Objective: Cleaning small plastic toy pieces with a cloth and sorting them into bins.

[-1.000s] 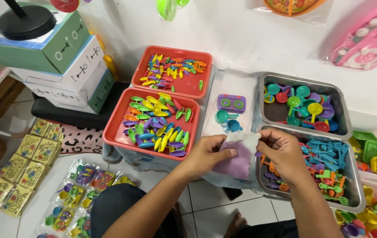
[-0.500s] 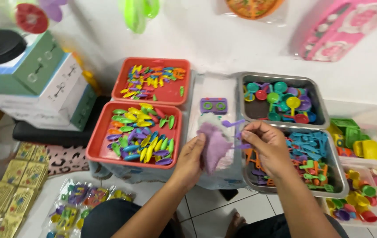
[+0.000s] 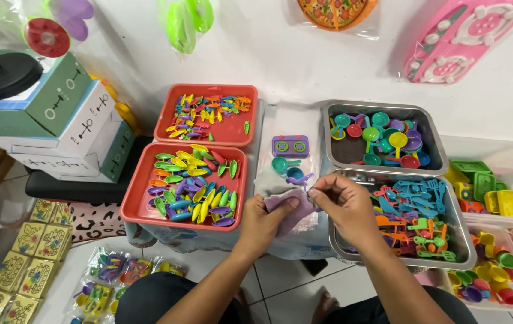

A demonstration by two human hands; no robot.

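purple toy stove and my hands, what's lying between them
In the head view, two small teal toy pans lie between the purple toy stove and the hands.

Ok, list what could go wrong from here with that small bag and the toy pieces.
1. The left hand pinches the small clear plastic bag with purple backing while the right hand feeds a small purple toy utensil at its mouth; it might slip out.
2. The teal toy pan lies just beyond the bag and could get knocked.
3. The right wrist hovers over the steel tray of toy utensils and may scatter pieces.

steel tray (image 3: 442, 153): shiny metal | red tray (image 3: 139, 192): glossy plastic | pouch (image 3: 286, 204): thin plastic film
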